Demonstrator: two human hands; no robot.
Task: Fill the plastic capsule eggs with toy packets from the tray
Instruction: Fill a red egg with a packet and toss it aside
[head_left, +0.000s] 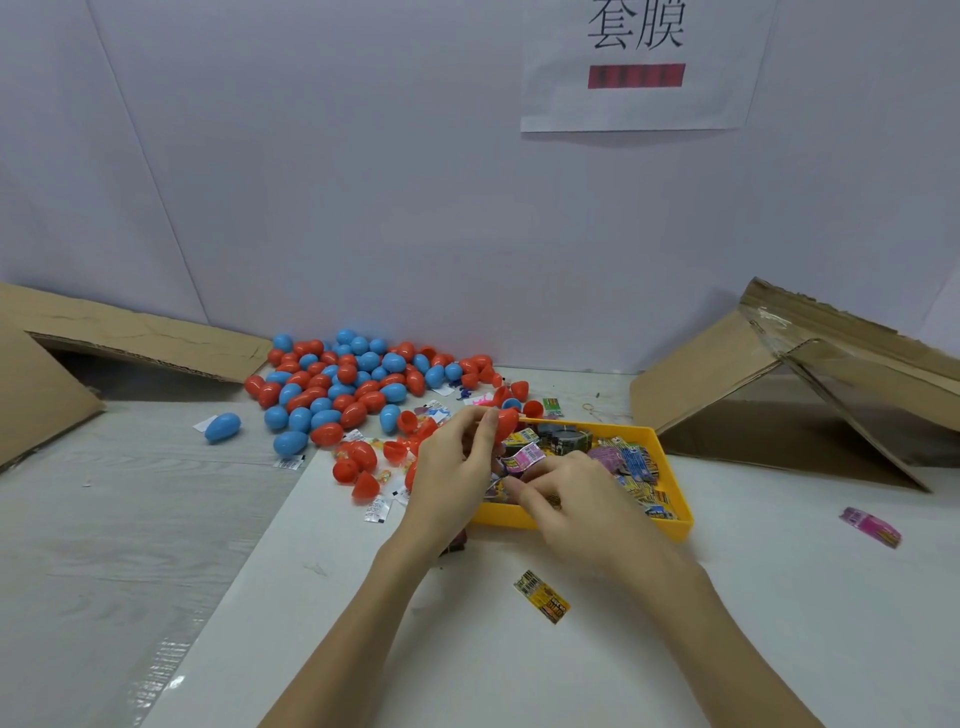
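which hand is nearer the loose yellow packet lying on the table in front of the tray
Right. The right hand is over the yellow tray's near edge, just beyond the yellow packet. The left hand holds a red egg half farther back.

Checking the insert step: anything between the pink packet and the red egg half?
Nothing visible. The right hand pinches the pink packet just below the red egg half held by the left hand, over the yellow tray.

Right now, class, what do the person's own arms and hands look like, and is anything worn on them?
Both forearms are bare, with no sleeves in view. The left hand and right hand wear no gloves, and no rings, watch or bracelet show. The fingers are slim with short, unpainted nails.
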